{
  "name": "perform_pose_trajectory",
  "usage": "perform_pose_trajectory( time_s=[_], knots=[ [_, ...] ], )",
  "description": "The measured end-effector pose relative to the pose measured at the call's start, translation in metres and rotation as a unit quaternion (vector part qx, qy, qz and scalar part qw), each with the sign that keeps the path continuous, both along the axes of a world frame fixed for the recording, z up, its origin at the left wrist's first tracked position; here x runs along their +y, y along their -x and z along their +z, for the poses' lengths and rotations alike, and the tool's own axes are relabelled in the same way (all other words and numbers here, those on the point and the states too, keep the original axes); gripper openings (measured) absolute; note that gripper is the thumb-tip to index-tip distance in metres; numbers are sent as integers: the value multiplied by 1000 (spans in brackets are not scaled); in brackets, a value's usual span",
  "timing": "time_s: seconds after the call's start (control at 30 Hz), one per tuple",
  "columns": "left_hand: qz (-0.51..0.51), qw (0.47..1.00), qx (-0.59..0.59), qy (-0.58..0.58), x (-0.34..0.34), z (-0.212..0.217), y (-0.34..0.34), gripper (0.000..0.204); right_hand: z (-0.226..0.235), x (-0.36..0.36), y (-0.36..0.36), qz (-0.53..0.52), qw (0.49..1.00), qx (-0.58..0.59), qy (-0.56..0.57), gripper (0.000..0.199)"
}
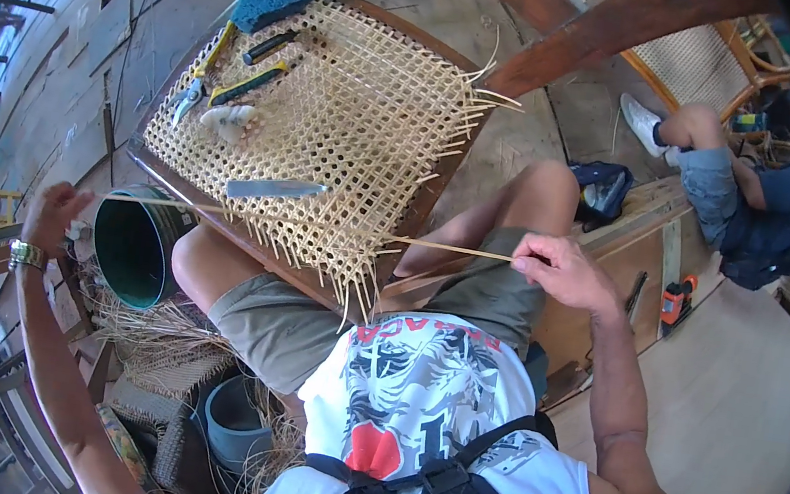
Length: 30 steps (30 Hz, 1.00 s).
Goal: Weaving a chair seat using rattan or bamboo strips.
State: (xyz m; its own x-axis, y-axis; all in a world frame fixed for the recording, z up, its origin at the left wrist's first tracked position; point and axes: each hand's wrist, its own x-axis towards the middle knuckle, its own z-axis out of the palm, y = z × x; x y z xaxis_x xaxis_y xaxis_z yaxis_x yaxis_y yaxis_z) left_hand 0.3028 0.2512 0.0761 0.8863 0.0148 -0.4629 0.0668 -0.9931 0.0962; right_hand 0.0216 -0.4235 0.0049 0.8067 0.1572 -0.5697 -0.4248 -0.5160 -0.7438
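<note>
Cane strand (317, 226) stretches taut and nearly straight over the near part of the woven cane panel (372, 123), its long axis running left to right, between the left hand (55, 211) and the right hand (568, 271). The right hand's fingers are pinched narrow on the strand. The left hand's fingers are curled at its left end, beside the dark green bucket (126, 260); whether they grip it, I cannot tell. Just beyond the strand, a flat metal blade (275, 190) lies on the panel, almost parallel to it.
</note>
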Motion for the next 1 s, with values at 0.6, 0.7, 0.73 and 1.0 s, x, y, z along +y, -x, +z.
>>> perform_pose_trajectory(
  time_s=[0.6, 0.7, 0.73, 1.0],
  knots=[
    [351, 591, 92, 721, -308, -95, 214, 21, -44, 186, -72, -110, 926, -46, -360, 13],
    [333, 605, 85, 718, -303, -99, 200, 20, -39, 184, -75, -74, 946, -21, -314, 12],
    [309, 644, 71, 696, -301, -102, 196, 20, -35, 183, -75, -79, 922, 5, -379, 11],
    [360, 581, 50, 728, -270, -123, 178, 19, -7, 139, -62, -62, 967, 42, -244, 13]
  ],
)
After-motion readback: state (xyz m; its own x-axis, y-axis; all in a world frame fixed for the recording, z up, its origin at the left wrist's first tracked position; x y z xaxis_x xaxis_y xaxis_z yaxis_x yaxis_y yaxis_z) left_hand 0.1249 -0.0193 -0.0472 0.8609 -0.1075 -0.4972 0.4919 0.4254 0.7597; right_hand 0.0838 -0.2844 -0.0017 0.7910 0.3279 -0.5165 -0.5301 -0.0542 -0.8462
